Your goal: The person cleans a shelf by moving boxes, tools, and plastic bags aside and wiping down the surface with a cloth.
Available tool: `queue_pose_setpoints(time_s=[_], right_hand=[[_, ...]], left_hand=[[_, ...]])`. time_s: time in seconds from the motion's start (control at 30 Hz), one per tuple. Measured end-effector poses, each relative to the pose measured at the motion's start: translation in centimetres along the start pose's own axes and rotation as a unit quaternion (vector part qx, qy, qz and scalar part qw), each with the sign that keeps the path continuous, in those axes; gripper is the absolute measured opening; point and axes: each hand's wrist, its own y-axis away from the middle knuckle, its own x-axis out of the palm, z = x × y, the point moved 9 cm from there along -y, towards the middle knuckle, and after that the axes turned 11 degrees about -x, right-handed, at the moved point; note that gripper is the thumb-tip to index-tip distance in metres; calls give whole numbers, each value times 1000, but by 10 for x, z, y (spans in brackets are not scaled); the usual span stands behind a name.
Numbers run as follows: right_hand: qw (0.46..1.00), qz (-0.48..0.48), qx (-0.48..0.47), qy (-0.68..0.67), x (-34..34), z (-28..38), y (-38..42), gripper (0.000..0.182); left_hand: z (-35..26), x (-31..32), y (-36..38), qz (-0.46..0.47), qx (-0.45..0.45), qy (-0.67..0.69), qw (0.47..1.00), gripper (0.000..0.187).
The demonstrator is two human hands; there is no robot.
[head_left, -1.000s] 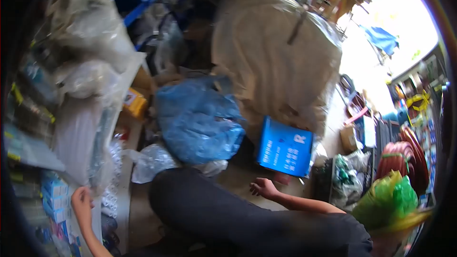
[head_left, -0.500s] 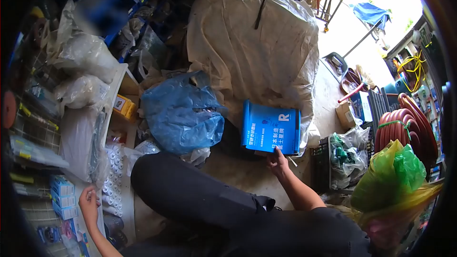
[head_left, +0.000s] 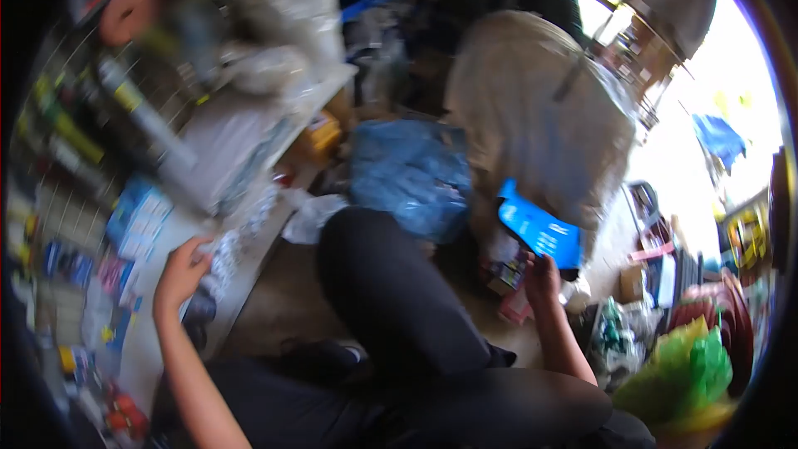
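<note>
My right hand (head_left: 543,277) is closed on the near edge of a blue sandpaper packet (head_left: 544,231) with white lettering, which looks thin and bent. It is tilted up, and below its left side a small pile of printed boxes (head_left: 505,264) shows, too blurred to read. A pinkish-red piece (head_left: 515,306) lies beside my right hand. On the left, my left hand (head_left: 184,270) hovers by the shelf edge near several white rolls (head_left: 223,262). Its fingers are loosely curled and apart, with nothing visible in them.
A blue plastic bag (head_left: 409,175) lies ahead of my knee. Behind the packet stands a large bulky thing under a beige cloth (head_left: 532,108). Clear bags lie on the left shelf (head_left: 328,83). Green and yellow bags (head_left: 686,366) and reddish hose coils (head_left: 723,308) are at right.
The view has swung left and blurred. My right hand has tilted the blue sandpaper packet up, uncovering the printed boxes. My left hand has moved up along the shelf edge, nearer the white rolls.
</note>
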Motion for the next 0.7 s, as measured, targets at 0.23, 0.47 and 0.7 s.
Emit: queue_pose_setpoints(time_s=[0.23, 0.47, 0.7], right_hand=[[981, 163, -33, 102, 166, -4, 1, 27], [957, 256, 48, 127, 379, -106, 62, 23], [914, 376, 126, 81, 489, -210, 132, 27]], left_hand=[[17, -5, 9, 29, -67, -26, 997, 40], [39, -8, 20, 28, -87, -14, 996, 42], [100, 17, 40, 79, -113, -58, 989, 44]])
